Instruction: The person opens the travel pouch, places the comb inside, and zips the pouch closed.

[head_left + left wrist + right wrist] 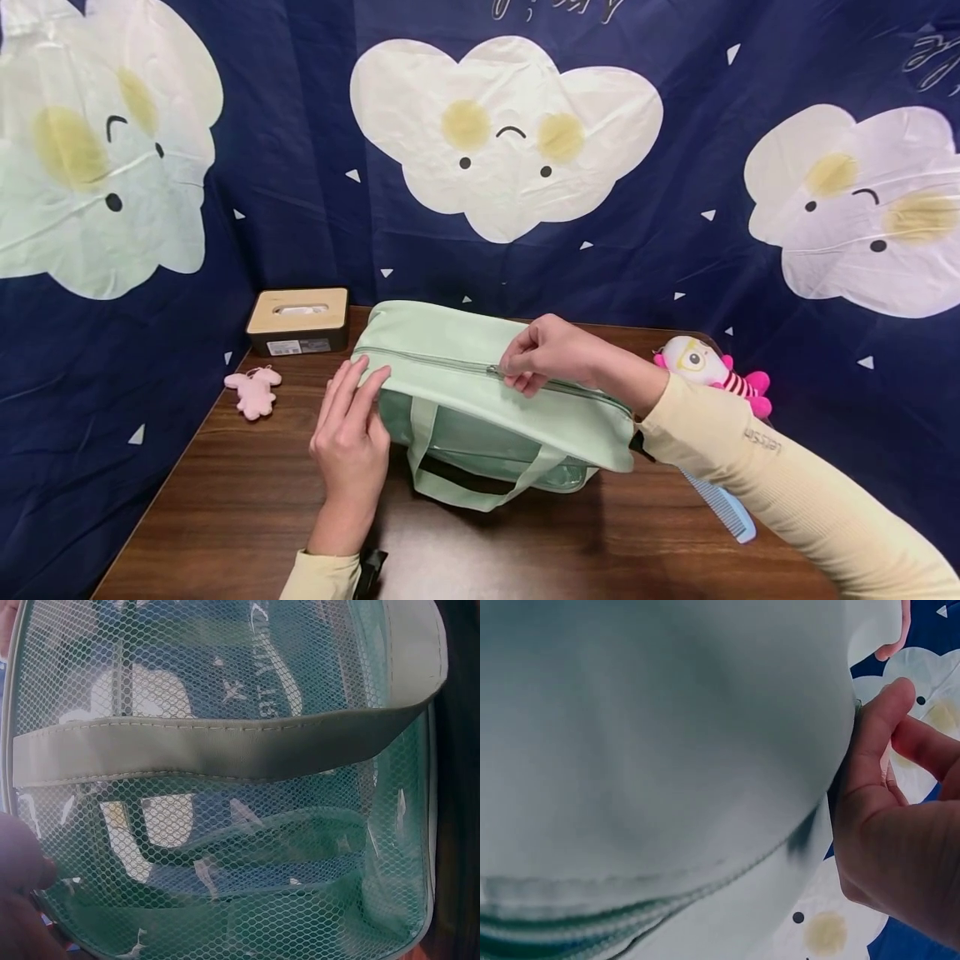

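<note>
A pale green bag (450, 333) with a mesh front and a strap handle (468, 498) stands on the table. Along its top, my right hand (555, 354) pinches the zipper pull near the middle; to the right of the pull the zipper looks parted. The left hand (352, 442) rests its extended fingers on the bag's left top edge. Seen from the left wrist, the mesh panel (262, 847) and handle (210, 750) fill the view. In the right wrist view, thumb and fingers of the right hand (900, 802) meet beside the bag's side (652, 750).
A tissue box (298, 321) with a wooden lid is at the back left, a pink plush (255, 393) in front of it. To the right lie a white and pink doll (697, 362) and a blue comb (723, 508). Dark cloud-printed cloth (300, 167) hangs behind the table (217, 500).
</note>
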A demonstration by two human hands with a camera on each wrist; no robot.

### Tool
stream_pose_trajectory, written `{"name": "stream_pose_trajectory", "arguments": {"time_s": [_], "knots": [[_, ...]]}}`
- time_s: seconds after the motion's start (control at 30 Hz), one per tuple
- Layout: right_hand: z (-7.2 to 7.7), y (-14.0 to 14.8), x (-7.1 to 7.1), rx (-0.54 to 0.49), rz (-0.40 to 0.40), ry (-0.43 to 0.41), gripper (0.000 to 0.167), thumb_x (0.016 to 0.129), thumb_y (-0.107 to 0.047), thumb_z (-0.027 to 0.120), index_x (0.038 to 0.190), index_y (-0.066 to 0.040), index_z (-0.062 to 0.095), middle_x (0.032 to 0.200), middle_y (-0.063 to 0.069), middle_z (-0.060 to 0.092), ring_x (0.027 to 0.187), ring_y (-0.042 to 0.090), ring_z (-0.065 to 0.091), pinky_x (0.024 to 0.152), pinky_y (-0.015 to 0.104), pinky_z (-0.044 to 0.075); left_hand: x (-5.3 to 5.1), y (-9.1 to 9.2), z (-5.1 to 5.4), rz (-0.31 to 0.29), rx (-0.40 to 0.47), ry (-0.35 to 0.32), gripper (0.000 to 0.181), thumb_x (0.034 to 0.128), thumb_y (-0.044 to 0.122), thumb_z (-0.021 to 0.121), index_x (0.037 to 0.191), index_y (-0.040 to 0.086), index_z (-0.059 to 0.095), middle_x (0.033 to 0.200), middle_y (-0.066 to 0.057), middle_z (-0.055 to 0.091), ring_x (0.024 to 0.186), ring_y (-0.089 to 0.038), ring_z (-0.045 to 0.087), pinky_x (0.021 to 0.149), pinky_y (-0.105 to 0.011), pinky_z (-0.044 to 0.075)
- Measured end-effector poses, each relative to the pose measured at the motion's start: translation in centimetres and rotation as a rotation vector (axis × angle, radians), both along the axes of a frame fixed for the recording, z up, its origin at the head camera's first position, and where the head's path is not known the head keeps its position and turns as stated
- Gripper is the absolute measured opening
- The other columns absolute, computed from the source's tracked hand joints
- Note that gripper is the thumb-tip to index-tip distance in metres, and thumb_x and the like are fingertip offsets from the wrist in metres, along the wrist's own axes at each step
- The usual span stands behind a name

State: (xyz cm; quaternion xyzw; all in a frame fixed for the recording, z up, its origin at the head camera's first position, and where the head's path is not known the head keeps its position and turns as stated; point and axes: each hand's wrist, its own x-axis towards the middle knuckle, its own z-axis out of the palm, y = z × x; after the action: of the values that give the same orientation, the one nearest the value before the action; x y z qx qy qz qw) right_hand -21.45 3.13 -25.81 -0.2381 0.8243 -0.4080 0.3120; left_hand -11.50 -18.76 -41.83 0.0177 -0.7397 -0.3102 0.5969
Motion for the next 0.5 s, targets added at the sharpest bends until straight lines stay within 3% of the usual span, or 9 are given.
{"name": "stream_pose_trajectory", "arguments": {"time_s": [0.5], "knots": [[0.1, -3.3, -0.5, 0.001, 0.050, 0.004, 0.017, 0.100, 0.007, 0.057, 0.109, 0.017, 0.068, 0.077, 0.004, 0.072, 0.067, 0.009, 0.065, 0.071, 0.029, 0.061, 0.1, 0.0, 0.1, -0.003, 0.000, 0.008, 0.038, 0.0843, -0.020, 0.066, 0.106, 0.007, 0.079, 0.124, -0.013, 0.074, 0.118, -0.040, 0.067, 0.118, -0.028, 0.036]]}}
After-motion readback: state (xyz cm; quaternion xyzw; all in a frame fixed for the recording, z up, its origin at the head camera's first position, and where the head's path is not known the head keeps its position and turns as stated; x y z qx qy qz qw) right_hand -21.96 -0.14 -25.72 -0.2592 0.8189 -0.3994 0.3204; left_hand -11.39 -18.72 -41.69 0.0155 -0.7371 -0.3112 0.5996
